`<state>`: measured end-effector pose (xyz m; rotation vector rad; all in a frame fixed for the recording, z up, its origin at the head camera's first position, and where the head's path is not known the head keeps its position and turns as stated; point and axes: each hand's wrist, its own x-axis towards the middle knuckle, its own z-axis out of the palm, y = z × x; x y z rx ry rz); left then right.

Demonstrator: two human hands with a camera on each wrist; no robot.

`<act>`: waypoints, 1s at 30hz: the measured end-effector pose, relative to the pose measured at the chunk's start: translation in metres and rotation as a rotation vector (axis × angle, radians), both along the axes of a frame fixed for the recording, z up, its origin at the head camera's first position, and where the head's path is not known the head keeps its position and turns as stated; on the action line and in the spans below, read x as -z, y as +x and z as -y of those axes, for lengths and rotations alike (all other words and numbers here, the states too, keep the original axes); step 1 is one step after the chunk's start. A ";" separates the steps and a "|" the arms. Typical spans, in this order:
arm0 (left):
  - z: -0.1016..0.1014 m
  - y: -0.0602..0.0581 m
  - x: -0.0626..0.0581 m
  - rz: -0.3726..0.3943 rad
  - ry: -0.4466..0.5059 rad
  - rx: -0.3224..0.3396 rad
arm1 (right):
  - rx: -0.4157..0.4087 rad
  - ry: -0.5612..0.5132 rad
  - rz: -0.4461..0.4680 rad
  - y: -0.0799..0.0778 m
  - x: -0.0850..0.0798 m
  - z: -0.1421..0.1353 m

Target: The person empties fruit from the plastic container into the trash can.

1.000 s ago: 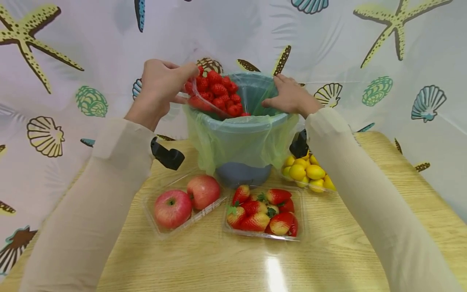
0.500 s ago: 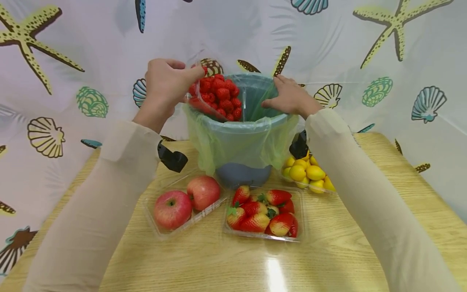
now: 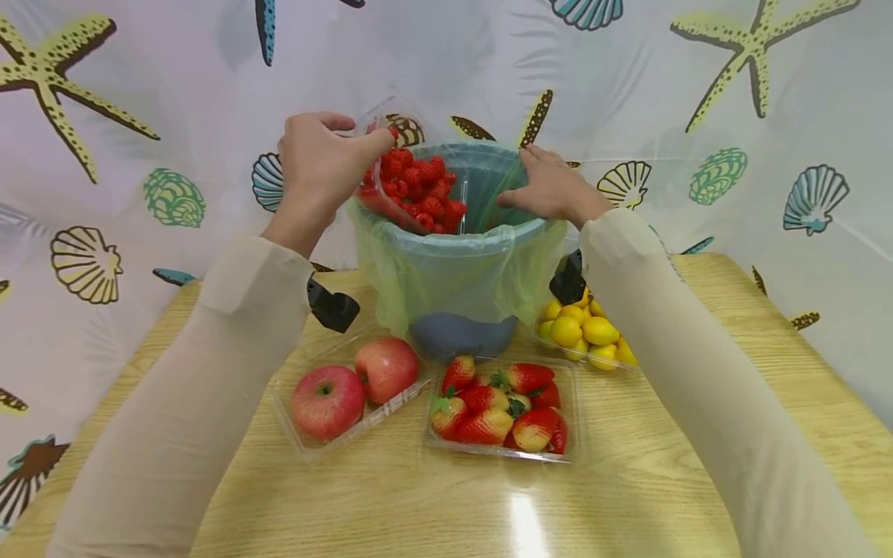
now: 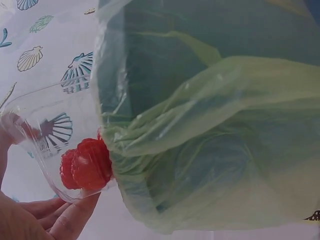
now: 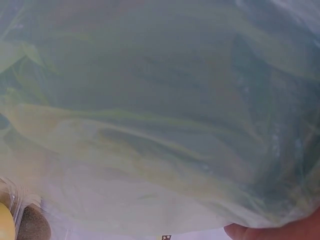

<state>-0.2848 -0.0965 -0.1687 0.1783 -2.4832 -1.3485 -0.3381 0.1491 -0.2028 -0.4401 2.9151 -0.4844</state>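
My left hand (image 3: 324,159) grips a clear plastic box (image 3: 391,116) by its side, tilted down into a blue bin (image 3: 481,246). Red raspberries (image 3: 422,186) heap at the box's low end, within the bin's mouth. In the left wrist view, fingers (image 4: 70,220) lie under the box, and a few raspberries (image 4: 90,165) show through its wall. A thin yellow-green bag (image 3: 380,263) lines the bin and folds over its rim. My right hand (image 3: 554,186) holds the bin's right rim, thumb inside; in the right wrist view a fingertip (image 5: 240,231) shows outside the bag.
On the wooden table (image 3: 377,504), a clear box with two apples (image 3: 328,403) stands front left of the bin. A box of strawberries (image 3: 488,415) sits before it. Yellow lemons (image 3: 586,333) in a box lie at the right, partly behind my sleeve. A shell-patterned cloth (image 3: 209,70) hangs behind.
My left hand has shifted slightly right with the box. The raspberries have moved about and settled lower at its end. My right hand stays on the rim.
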 end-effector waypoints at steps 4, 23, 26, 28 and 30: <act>0.002 0.000 -0.001 -0.025 -0.010 -0.010 | 0.000 -0.001 0.003 0.000 -0.001 0.000; 0.004 0.002 0.000 -0.162 -0.132 0.028 | 0.003 -0.002 0.001 0.000 -0.001 0.001; 0.004 0.002 0.001 -0.180 -0.145 0.039 | 0.003 -0.006 0.002 0.000 -0.001 0.001; 0.005 0.002 0.001 -0.192 -0.153 0.045 | 0.004 -0.010 0.003 0.000 -0.001 0.002; 0.005 0.003 0.001 -0.204 -0.155 0.054 | 0.006 -0.012 0.004 0.000 0.000 0.002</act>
